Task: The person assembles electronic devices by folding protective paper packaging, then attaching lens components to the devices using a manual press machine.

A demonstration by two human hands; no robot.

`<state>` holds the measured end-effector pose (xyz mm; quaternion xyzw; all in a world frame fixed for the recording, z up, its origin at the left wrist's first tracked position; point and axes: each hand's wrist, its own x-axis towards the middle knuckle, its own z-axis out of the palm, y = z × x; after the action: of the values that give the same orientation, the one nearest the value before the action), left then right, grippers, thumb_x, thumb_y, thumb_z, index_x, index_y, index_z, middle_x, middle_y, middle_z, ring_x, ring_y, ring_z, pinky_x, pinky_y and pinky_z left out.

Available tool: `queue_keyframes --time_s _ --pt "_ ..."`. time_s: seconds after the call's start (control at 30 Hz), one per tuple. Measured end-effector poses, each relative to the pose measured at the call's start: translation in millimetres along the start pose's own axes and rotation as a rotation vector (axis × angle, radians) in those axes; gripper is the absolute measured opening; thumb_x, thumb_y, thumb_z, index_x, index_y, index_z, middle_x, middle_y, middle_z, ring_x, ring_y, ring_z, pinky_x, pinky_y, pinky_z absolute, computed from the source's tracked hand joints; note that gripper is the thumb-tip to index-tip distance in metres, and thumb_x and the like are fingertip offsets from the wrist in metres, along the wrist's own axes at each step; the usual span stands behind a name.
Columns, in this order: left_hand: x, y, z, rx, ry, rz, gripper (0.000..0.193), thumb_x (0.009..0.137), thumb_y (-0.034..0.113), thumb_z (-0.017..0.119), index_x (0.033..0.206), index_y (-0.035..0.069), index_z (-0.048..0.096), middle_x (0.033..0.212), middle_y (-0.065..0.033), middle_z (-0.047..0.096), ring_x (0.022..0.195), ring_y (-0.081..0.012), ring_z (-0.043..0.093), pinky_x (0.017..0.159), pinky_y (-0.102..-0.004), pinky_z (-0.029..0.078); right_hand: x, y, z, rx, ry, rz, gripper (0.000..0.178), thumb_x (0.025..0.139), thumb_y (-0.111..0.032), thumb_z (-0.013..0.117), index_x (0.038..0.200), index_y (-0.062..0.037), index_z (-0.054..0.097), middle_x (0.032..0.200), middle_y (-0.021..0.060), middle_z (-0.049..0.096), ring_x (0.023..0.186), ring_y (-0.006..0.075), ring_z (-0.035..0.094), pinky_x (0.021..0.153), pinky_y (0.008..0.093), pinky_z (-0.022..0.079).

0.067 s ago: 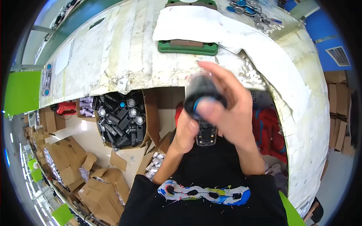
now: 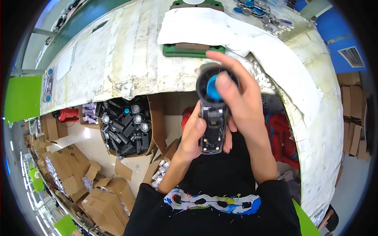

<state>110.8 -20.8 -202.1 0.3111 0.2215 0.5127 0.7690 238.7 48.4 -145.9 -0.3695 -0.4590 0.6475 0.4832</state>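
A black flashlight (image 2: 213, 118) with a clear casing is held up in front of my chest. Its wide round head points away from me and shows a blue disc (image 2: 213, 87) inside the black rim. Small yellowish lamps and a circuit show through the body. My left hand (image 2: 193, 135) grips the body from the left, thumb along its side. At the head, my right hand (image 2: 246, 94) has its thumb on or just over the blue disc, with its index finger raised past the rim. Its other fingers are partly hidden behind the flashlight.
Beyond my hands is a worn, pale workbench (image 2: 130, 51) with a white cloth (image 2: 193, 25) over a green fixture (image 2: 169, 51). Round metal and blue discs (image 2: 256, 8) lie at the back. A carton of black flashlights (image 2: 128, 129) stands below left; red items (image 2: 281, 137) lie below right.
The flashlight has tilted so its head and blue disc face up toward me and more of the clear body shows. My right thumb has shifted up with the head.
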Motion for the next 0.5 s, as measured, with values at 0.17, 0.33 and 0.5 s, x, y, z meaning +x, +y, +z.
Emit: queue_keyframes --time_s 0.17,0.33,0.5 --pt "15.4 15.0 15.0 -0.466 0.124 -0.031 0.053 0.107 0.045 0.028 0.127 -0.001 0.045 0.101 -0.0186 0.058 0.05 -0.0205 0.057 0.039 -0.0291 0.046 36.8 6.0 -16.0 -0.329 0.057 -0.221 0.068 0.105 -0.054 0.032 0.138 0.0017 0.052 0.124 0.0163 0.063 0.117 0.0209 0.058 0.102 0.0354 0.042" --pt "71.1 35.4 -15.9 -0.39 0.187 0.01 0.053 0.106 0.047 0.031 0.115 0.001 0.056 0.097 -0.0148 0.065 0.059 -0.0192 0.06 0.047 -0.0304 0.047 45.0 -22.4 -34.3 -0.369 0.154 -0.297 0.069 0.105 -0.054 0.03 0.139 0.0013 0.05 0.13 0.0199 0.061 0.119 0.0274 0.058 0.099 0.0389 0.045" --pt "103.9 43.8 -35.0 -0.443 0.18 -0.025 0.052 0.105 0.048 0.041 0.128 0.004 0.053 0.121 -0.0214 0.06 0.074 -0.018 0.053 0.052 -0.0259 0.046 53.1 -63.6 -57.7 -0.546 0.255 -0.501 0.067 0.106 -0.051 0.028 0.139 0.0037 0.048 0.129 0.0197 0.062 0.115 0.0275 0.062 0.098 0.0392 0.048"
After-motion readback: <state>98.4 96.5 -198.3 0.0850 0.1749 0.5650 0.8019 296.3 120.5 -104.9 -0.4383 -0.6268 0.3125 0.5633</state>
